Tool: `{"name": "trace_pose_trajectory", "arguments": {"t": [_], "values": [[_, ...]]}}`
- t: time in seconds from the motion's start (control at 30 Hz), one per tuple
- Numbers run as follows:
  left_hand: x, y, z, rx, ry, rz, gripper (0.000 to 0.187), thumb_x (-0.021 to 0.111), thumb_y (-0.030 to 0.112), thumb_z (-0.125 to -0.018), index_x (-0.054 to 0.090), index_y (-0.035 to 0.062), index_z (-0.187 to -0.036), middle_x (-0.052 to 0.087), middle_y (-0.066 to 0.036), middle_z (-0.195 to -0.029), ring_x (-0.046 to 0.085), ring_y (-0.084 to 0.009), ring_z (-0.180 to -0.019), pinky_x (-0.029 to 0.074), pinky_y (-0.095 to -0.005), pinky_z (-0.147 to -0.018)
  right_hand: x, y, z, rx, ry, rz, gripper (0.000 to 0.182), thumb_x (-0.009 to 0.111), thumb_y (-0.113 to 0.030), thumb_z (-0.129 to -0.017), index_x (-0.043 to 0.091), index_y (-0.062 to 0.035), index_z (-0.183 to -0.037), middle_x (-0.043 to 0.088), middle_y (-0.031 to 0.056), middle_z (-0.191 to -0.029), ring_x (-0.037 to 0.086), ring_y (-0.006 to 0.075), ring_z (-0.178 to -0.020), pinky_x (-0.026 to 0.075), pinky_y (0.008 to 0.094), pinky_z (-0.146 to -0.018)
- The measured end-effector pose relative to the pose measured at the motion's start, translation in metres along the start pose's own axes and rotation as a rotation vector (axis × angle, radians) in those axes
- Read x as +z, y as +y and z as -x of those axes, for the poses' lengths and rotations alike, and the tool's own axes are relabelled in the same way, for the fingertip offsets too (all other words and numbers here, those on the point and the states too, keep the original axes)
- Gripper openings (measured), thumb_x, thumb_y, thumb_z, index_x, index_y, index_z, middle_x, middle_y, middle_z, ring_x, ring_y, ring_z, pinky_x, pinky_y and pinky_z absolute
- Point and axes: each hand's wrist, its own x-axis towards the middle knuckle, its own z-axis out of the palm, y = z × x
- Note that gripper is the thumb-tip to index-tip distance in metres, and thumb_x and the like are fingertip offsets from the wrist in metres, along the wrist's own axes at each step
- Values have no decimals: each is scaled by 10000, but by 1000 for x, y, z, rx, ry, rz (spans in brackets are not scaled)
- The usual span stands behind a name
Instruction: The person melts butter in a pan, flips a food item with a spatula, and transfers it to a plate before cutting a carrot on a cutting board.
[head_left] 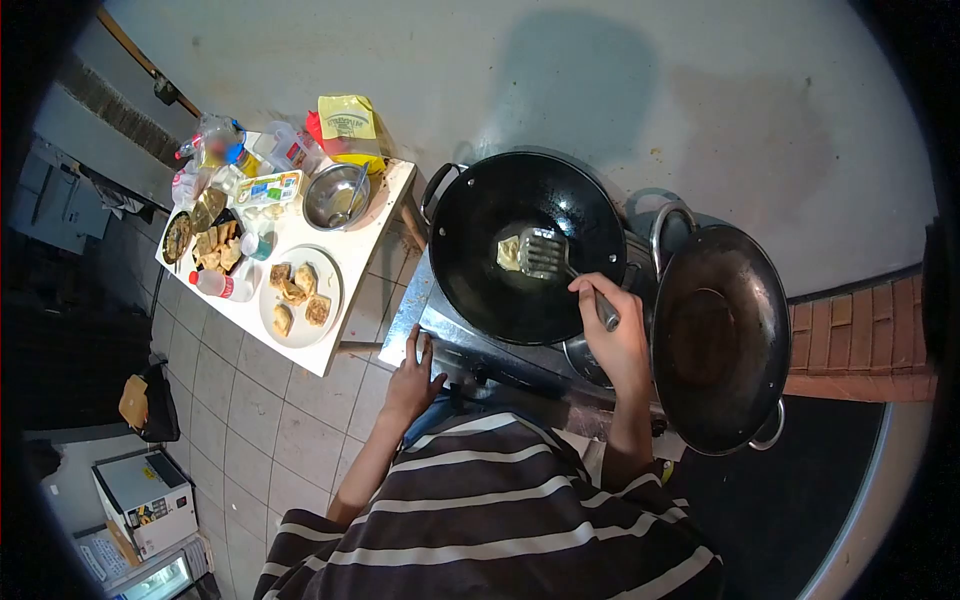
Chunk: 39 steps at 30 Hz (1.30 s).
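My right hand (614,330) is wrapped round the handle of a slotted metal spatula (543,254). The spatula's blade is inside a large black wok (520,305) on the stove. Touching or just beside the blade's left edge lies a small pale piece of food (508,253), partly covered by it. My left hand (413,379) rests on the front edge of the metal stove (460,345), fingers stretched out and holding nothing.
A second, browned wok (715,330) stands to the right. On the left, a white table (325,345) bears a plate (291,337) of fried pastries, a metal bowl (333,212), a red-capped bottle (222,285), an egg carton (270,188) and a yellow bag (347,128). A wall (740,130) rises behind the stove.
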Motion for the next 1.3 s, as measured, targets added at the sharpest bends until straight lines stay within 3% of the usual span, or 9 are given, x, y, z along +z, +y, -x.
{"name": "trace_pose_trajectory", "arguments": {"t": [0.07,0.3,0.5,0.57,0.6,0.83,1.03,1.2,1.3], "values": [[-1,1,0,-3,-8,6,785,698,297,-848,330,-50,-1448,116,-227,-1571,629,-423,-1035,545,-452,-862,0,0,2,70,-60,12,137,559,-89,-942,623,30,-923,664,193,-823,679,311,-762,489,340,-728],[5,-4,0,41,56,7,784,696,292,-850,325,-43,-1454,109,-212,-1577,618,-430,-1060,541,-453,-882,8,15,-15,-11,34,64,129,561,-89,-937,625,23,-926,665,200,-833,679,337,-784,490,355,-729],[-2,3,0,-6,-8,17,791,700,285,-847,318,-40,-1459,97,-208,-1582,612,-430,-1080,540,-451,-887,1,8,-20,116,118,109,198,595,-161,-934,640,17,-859,617,187,-675,584,342,-581,444,367,-592],[0,2,2,-4,7,13,799,704,282,-844,312,-39,-1462,88,-206,-1586,608,-434,-1086,540,-453,-885,-5,3,-26,228,60,201,240,607,-198,-935,648,16,-836,573,178,-605,498,299,-498,406,370,-544],[1,2,2,-3,4,16,799,704,282,-844,312,-39,-1462,88,-206,-1586,608,-434,-1086,540,-453,-885,-6,10,-27,188,60,164,253,609,-216,-939,648,14,-842,548,142,-570,458,225,-482,392,362,-535],[1,2,2,-5,12,22,817,706,282,-839,294,-41,-1466,78,-207,-1589,612,-452,-1064,544,-461,-868,-11,14,-30,175,-149,43,185,640,-176,-930,634,5,-895,510,63,-564,446,103,-528,385,332,-532],[7,-3,2,37,45,10,829,708,283,-837,279,-43,-1468,68,-208,-1592,611,-460,-1063,545,-464,-863,-19,5,-35,147,-216,-18,155,644,-143,-928,609,6,-955,522,84,-600,456,112,-538,394,315,-543],[8,-4,2,46,48,23,835,709,281,-835,273,-43,-1470,62,-209,-1593,608,-464,-1070,547,-465,-862,-15,-8,-35,-22,-105,113,232,639,-182,-936,589,43,-905,573,179,-644,526,263,-533,415,389,-565],[6,-2,3,42,44,32,843,708,281,-836,263,-41,-1475,60,-213,-1593,606,-467,-1073,548,-465,-861,-15,-12,-42,43,-111,258,261,633,-204,-940,592,51,-903,589,214,-671,536,315,-552,427,403,-584]]}}
